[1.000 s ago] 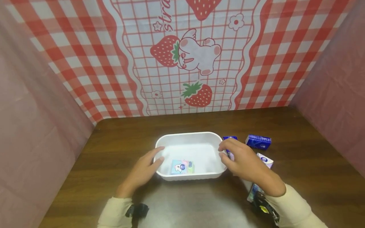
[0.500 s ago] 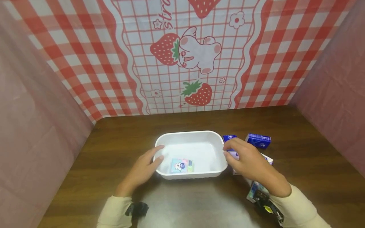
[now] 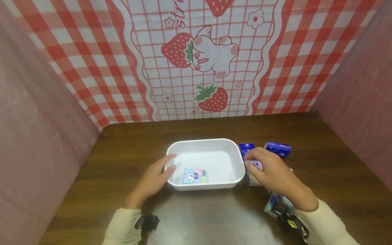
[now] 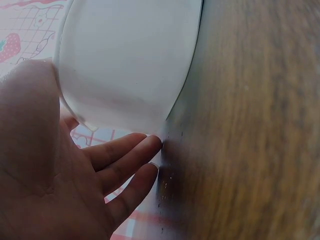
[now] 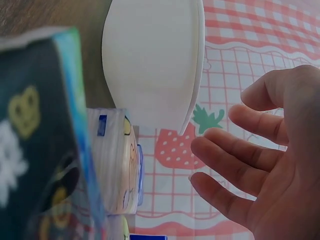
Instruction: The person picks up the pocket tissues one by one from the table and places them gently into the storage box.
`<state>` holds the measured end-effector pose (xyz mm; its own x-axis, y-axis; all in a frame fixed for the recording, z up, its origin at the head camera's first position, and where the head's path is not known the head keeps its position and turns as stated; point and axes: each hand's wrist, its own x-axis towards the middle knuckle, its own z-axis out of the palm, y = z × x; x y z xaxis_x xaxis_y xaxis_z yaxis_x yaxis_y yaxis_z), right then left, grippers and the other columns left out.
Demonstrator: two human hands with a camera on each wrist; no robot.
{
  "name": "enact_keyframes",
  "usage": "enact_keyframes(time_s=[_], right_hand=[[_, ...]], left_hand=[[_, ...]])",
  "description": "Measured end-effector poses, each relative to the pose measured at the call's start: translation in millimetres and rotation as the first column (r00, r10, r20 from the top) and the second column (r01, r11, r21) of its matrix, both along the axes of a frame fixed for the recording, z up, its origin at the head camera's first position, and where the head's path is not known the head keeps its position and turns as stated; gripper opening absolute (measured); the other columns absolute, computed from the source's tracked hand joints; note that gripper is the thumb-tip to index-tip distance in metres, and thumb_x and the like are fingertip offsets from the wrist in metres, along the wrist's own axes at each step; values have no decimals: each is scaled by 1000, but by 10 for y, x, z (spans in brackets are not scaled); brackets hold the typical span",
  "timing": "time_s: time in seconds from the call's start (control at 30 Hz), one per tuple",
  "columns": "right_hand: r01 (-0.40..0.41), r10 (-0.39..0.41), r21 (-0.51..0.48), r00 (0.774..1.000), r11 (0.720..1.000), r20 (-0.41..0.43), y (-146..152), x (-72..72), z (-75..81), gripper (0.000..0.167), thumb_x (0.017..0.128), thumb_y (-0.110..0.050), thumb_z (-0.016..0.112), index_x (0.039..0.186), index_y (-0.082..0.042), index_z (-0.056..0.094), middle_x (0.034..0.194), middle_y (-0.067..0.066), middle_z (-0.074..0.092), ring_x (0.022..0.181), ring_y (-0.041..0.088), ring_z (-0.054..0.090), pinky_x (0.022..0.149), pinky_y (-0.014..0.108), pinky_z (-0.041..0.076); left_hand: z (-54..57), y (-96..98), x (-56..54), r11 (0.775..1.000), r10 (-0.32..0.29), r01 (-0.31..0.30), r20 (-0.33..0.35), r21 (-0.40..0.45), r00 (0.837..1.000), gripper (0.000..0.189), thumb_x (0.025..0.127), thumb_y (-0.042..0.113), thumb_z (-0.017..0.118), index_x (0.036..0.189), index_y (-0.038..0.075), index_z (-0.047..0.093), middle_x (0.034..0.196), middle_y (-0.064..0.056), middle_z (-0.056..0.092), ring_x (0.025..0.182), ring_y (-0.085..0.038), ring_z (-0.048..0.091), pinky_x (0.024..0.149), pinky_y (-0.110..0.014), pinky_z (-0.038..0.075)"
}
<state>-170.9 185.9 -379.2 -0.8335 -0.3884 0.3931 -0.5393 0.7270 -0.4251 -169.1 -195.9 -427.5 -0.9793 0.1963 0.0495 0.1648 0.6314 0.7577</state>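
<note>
A white plastic tub (image 3: 211,186) stands on the table with a pale blue-and-pink tissue pack (image 3: 191,176) lying inside it. My left hand (image 3: 152,180) holds the tub's left end, thumb and forefinger reaching over the rim. In the left wrist view, the other fingers (image 4: 132,162) of this hand stretch below the rim, outside the tub. Past the tub's right end, my right hand (image 3: 272,170) hovers with loosely bent fingers and nothing between them. Under its fingertips lies a lilac-and-cream tissue pack (image 3: 255,178), seen side-on as a wrapped pack (image 5: 112,160) in the right wrist view.
Two blue packs (image 3: 278,149) (image 3: 246,148) lie behind the right hand. A dark, colourful pack (image 3: 272,206) sits by the right wrist and looms close as a pack (image 5: 40,140) in the right wrist view. A strawberry-print cloth (image 3: 208,61) hangs behind the table.
My right hand has drawn away from the tub's right rim, moving right over the packs. The left hand keeps its place at the left rim. The head view has tilted down slightly.
</note>
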Motion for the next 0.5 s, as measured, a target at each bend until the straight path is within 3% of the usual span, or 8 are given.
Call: enact_keyframes(time_s=[0.27,0.5], right_hand=[[18,-18,9,1000,1000,-8,45,-4,-14,5,91,-13,70,97,-13,70,101,0,69,97,21,65,84,49,56],[153,-153,93,988,984,-4,83,9,8,11,90,-18,68,99,-13,71,93,0,67,78,19,60,69,44,54]], left_hand=[[-9,-7,-16,1000,6,-6,1,-8,1000,48,102,39,56,148,26,50,151,-7,48,140,-30,42,112,-59,32],[-29,-1,-19,1000,17,-17,20,-7,1000,47,102,39,56,148,28,49,152,-4,47,141,-29,41,112,-59,32]])
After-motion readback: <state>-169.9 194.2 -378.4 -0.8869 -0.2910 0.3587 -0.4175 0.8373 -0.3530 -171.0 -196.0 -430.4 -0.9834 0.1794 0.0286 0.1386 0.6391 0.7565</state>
